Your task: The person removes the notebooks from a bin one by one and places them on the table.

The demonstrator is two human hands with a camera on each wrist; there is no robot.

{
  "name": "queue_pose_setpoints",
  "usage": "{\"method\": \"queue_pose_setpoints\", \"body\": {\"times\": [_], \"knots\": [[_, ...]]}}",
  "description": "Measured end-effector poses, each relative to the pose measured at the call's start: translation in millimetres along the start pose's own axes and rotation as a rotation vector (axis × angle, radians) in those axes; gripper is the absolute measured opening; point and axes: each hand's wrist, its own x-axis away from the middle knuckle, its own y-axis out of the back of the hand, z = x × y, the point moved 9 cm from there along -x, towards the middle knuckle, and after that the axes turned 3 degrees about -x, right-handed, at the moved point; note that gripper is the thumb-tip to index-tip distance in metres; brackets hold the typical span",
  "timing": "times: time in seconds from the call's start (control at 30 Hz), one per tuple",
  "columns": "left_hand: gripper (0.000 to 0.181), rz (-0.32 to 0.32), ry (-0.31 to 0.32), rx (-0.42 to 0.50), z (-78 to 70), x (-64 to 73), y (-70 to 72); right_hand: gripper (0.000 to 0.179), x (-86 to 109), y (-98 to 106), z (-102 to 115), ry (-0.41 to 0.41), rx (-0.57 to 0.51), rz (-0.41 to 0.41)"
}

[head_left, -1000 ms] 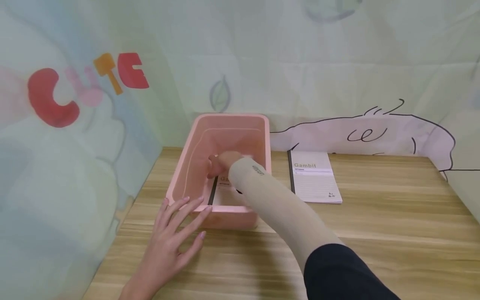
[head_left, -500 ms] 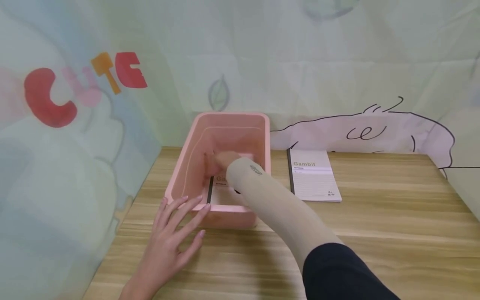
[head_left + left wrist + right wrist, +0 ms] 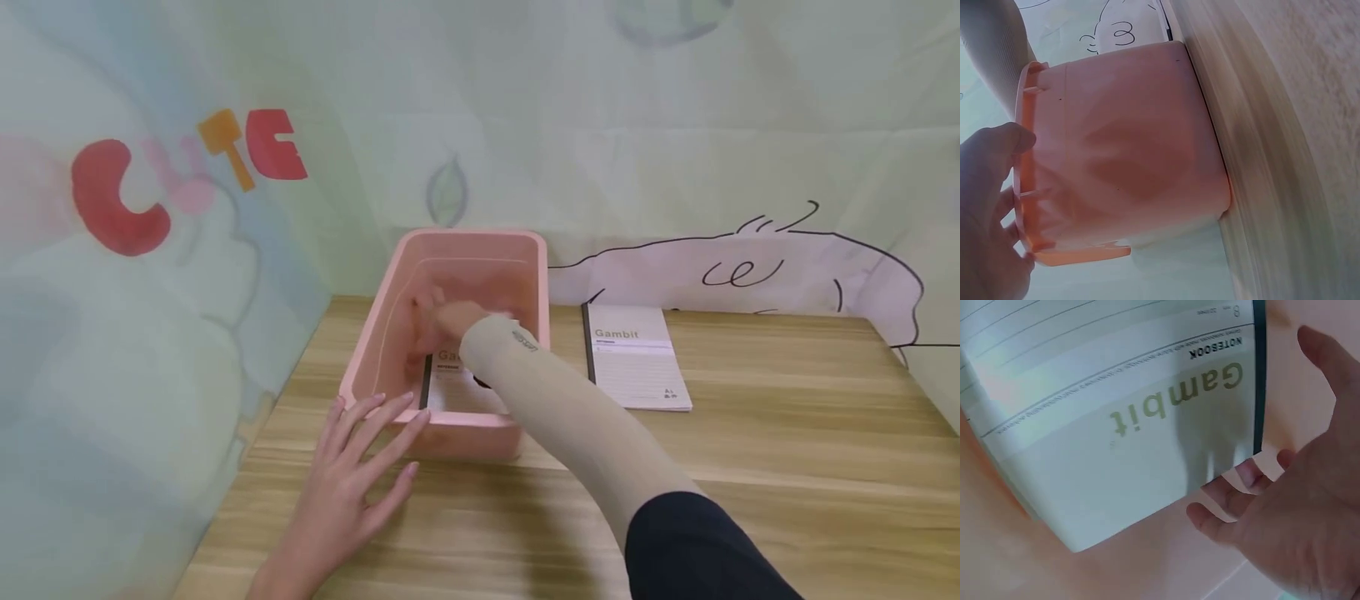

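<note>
- Evidently for steadiness, the left hand (image 3: 341,492), at lower left of the head view, rests spread fingers on the near rim of the pink plastic rectangular bin (image 3: 465,440); it does not clench the rim.
- The right hand (image 3: 1297,512) reaches down inside the bin, thumb apart and fingers loosely extended, gripping nothing. Its fingertips meet the top edge of the white notebook with a dark spine and gold "Gambit" lettering (image 3: 453,396); whether they slip beneath that edge cannot be told.
- This notebook is inside the bin, spine to the left, its cover upward, perhaps laid lengthwise to suit the narrow shape.
- A matching white notebook with a dark spine (image 3: 633,358) lies on the table right of centre, apart from the bin, likely set aside within reach.
- The table (image 3: 787,442) has a light-brown, streaked wood-grain surface.
- Behind, a pale green printed backdrop (image 3: 637,167) spans the top of the frame, with outlined leaves and a black-lined lilac figure at right; colourful "CUTE" letters (image 3: 120,200) sit upper left.
</note>
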Motion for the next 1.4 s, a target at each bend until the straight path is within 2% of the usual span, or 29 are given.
{"method": "queue_pose_setpoints", "body": {"times": [0.07,0.1,0.17,0.23,0.3,0.33,0.4,0.43,0.53,0.77,0.87,1.0,1.1,1.2,1.4], "knots": [[0.044,-0.003,-0.001,0.005,-1.0,-1.0,-0.7,0.120,-3.9,1,-2,0.017,0.005,-0.032],[0.044,-0.004,-0.001,0.005,-1.4,-1.5,-0.8,0.118,-10.6,3,-3,0.044,0.022,-0.075],[0.045,-0.007,-0.002,0.005,-1.8,-2.1,-0.9,0.104,-17.8,5,1,0.120,0.085,-0.146],[0.045,-0.008,0.000,0.004,-1.8,-2.5,-0.7,0.094,-16.4,6,8,0.162,0.170,-0.174],[0.045,-0.008,0.002,0.001,-1.4,-2.5,-0.6,0.089,-9.6,6,17,0.207,0.284,-0.180],[0.045,-0.009,0.002,-0.001,-1.2,-2.3,-0.5,0.089,-0.5,5,23,0.215,0.338,-0.158],[0.046,-0.007,0.005,-0.007,-0.5,-2.0,-0.5,0.095,13.4,4,31,0.207,0.429,-0.124],[0.046,-0.006,0.006,-0.011,-0.3,-1.7,-0.7,0.098,16.4,3,34,0.209,0.481,-0.126],[0.047,-0.001,0.005,-0.019,-0.2,-0.7,-1.0,0.097,13.9,0,33,0.168,0.529,-0.133],[0.047,0.016,0.007,-0.020,-1.2,1.2,-2.2,0.112,-23.3,-14,21,0.069,0.484,-0.089],[0.047,0.018,0.006,-0.022,-2.0,0.9,-2.4,0.105,-25.3,-13,20,0.057,0.466,-0.080],[0.047,0.024,0.009,-0.026,-3.0,1.2,-2.9,0.090,-23.2,-3,25,0.103,0.457,-0.119],[0.048,0.036,0.019,-0.017,-3.6,1.2,-6.5,0.081,-18.1,12,23,0.134,0.455,-0.172],[0.048,0.040,0.021,-0.010,-4.3,1.0,-8.4,0.080,-5.6,30,22,0.168,0.466,-0.231],[0.047,-0.003,0.011,0.005,-2.9,-1.1,-4.8,0.084,40.3,75,39,0.275,0.441,-0.357]]}}
